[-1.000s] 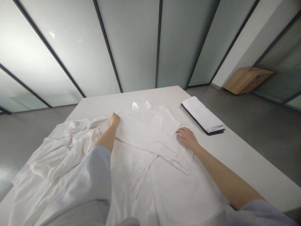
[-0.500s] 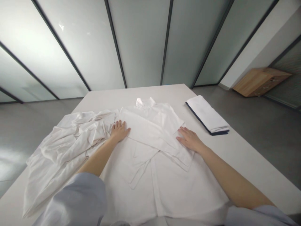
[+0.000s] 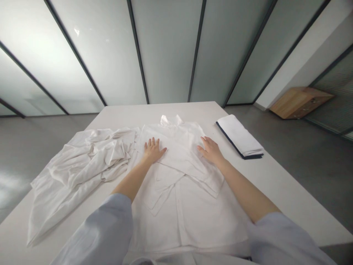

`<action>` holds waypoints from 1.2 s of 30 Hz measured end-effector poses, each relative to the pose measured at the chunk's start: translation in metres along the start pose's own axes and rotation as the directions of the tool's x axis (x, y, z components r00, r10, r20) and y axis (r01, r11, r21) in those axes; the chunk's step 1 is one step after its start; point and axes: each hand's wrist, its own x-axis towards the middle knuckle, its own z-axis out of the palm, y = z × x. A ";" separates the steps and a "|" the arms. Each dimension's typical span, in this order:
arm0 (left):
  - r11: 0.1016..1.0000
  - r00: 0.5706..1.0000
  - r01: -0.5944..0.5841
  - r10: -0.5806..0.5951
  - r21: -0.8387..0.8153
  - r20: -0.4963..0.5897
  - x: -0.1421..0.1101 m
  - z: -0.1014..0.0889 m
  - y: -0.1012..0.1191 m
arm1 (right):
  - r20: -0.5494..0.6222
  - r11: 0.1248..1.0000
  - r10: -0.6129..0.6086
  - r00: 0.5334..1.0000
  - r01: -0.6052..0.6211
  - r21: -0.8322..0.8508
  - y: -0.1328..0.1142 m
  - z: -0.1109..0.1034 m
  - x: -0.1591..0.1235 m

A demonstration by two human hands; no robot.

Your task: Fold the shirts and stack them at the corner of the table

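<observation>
A white shirt (image 3: 202, 217) lies flat on the table in front of me, its collar at the far end and its sleeves crossed over the body. My left hand (image 3: 153, 149) rests with spread fingers on the shirt's upper left part. On the upper right part, near the shirt's edge, my right hand (image 3: 211, 149) lies with fingers stretched out. Neither hand grips the cloth. Left of the shirt is a crumpled heap of white cloth (image 3: 82, 165), close beside its left edge.
A folded white cloth (image 3: 239, 134) lies over a dark blue folded piece (image 3: 252, 156) on the right of the white table (image 3: 278, 191). Frosted glass panels (image 3: 168, 48) stand behind the table. A wooden cabinet (image 3: 292, 101) is on the floor at the far right.
My left hand has moved right, from the shirt's left edge onto its upper part. My right hand has shifted slightly left and away from me. The folded sleeves keep nearly the same layout.
</observation>
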 end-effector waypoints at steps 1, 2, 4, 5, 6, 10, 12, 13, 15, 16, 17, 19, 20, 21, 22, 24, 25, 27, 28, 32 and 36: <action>1.000 1.000 -0.002 0.002 -0.005 0.009 0.000 0.003 0.002 | 0.035 1.000 0.005 0.999 -0.004 -0.015 -0.006 0.005 0.004; 1.000 1.000 -0.003 0.003 -0.009 0.014 0.000 0.005 0.004 | 0.071 1.000 0.015 0.997 -0.013 -0.029 -0.010 0.010 0.006; 1.000 1.000 -0.004 0.004 -0.014 0.009 0.000 0.008 0.003 | 0.124 0.999 0.036 0.992 -0.031 -0.042 -0.015 0.020 0.008; 1.000 1.000 -0.004 0.004 -0.016 0.004 0.000 0.010 0.001 | 0.137 0.999 0.040 0.990 -0.034 -0.042 -0.015 0.024 0.008; 1.000 1.000 -0.004 0.004 -0.017 0.001 0.000 0.011 0.000 | 0.142 0.999 0.042 0.989 -0.037 -0.040 -0.015 0.027 0.007; 1.000 1.000 -0.004 0.004 0.004 0.003 0.000 0.012 -0.001 | 0.145 0.998 0.054 0.988 -0.049 -0.038 -0.010 0.032 0.007; 1.000 1.000 -0.008 0.008 0.015 0.007 0.000 0.011 0.000 | 0.150 0.998 0.054 0.987 -0.049 -0.038 -0.010 0.032 0.008; 1.000 1.000 -0.010 0.010 0.018 0.009 0.001 0.011 0.000 | 0.151 0.998 0.053 0.987 -0.048 -0.038 -0.010 0.032 0.008; 1.000 1.000 -0.016 0.015 0.018 0.017 0.000 0.010 0.001 | 0.150 0.998 0.050 0.987 -0.045 -0.041 -0.010 0.031 0.008; 1.000 1.000 -0.018 0.018 0.015 0.025 -0.002 0.010 0.002 | 0.151 0.998 0.047 0.987 -0.041 -0.044 -0.011 0.031 0.006; 1.000 0.999 -0.021 0.020 0.012 0.034 -0.004 0.010 0.002 | 0.154 0.998 0.043 0.987 -0.036 -0.047 -0.011 0.031 0.004; 1.000 0.999 -0.026 0.026 0.011 0.045 -0.011 0.010 0.002 | 0.159 0.998 0.038 0.986 -0.029 -0.056 -0.012 0.031 -0.004; 0.999 0.998 -0.030 0.029 0.012 0.048 -0.016 0.010 0.002 | 0.161 0.998 0.036 0.986 -0.026 -0.060 -0.012 0.030 -0.009; 0.999 0.998 -0.036 0.035 0.014 0.053 -0.020 0.009 0.001 | 0.163 0.998 0.034 0.986 -0.023 -0.066 -0.013 0.029 -0.015; 0.999 0.997 -0.044 0.043 0.015 0.059 -0.024 0.008 0.000 | 0.165 0.997 0.031 0.986 -0.019 -0.073 -0.014 0.027 -0.020; 0.997 0.994 -0.071 0.070 0.009 0.087 -0.027 0.004 -0.003 | 0.175 0.996 0.018 0.984 -0.002 -0.087 -0.015 0.021 -0.028; 0.997 0.991 -0.083 0.082 0.003 0.105 -0.026 0.001 -0.004 | 0.179 0.996 0.009 0.984 0.008 -0.090 -0.016 0.017 -0.030; 0.995 0.988 -0.101 0.101 -0.008 0.119 -0.017 -0.007 -0.007 | 0.168 0.996 -0.009 0.986 0.024 -0.086 -0.018 0.009 -0.025; 0.994 0.988 -0.108 0.109 -0.013 0.107 -0.011 -0.010 -0.008 | 0.154 0.996 -0.017 0.988 0.029 -0.079 -0.019 0.006 -0.019; 0.995 0.995 -0.099 0.099 -0.020 -0.002 0.018 -0.013 -0.009 | 0.112 0.999 0.001 0.994 0.004 -0.045 -0.029 0.003 0.018; 0.996 0.996 -0.090 0.090 0.001 -0.008 0.031 -0.001 -0.012 | 0.139 0.998 0.065 0.988 -0.061 -0.036 -0.040 0.016 0.044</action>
